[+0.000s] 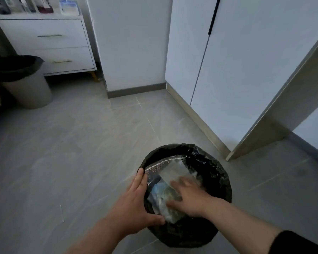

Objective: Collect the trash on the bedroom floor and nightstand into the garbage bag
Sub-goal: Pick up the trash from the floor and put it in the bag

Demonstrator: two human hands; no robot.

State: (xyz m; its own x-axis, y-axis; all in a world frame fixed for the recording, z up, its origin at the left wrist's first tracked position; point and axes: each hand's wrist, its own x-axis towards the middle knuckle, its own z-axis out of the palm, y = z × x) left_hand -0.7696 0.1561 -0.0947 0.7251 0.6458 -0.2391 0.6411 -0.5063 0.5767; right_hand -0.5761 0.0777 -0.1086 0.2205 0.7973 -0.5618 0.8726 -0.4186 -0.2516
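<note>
A black garbage bag point(212, 173) lines a round bin on the grey floor in front of me. Clear plastic wrappers point(170, 170) and a blue-and-white packet point(157, 190) lie piled inside it. My left hand point(134, 200) rests flat on the bag's near-left rim, thumb along the edge. My right hand point(188, 196) is spread with straight fingers, pressing down on the trash inside. A thin white stick, like a cotton swab point(61, 213), lies on the floor to the left.
A second bin with a black liner point(22, 77) stands at the far left beside a white two-drawer nightstand point(50, 43) with items on top. White wardrobe doors point(237, 70) rise on the right, and a door frame point(275, 114) leans in from the right.
</note>
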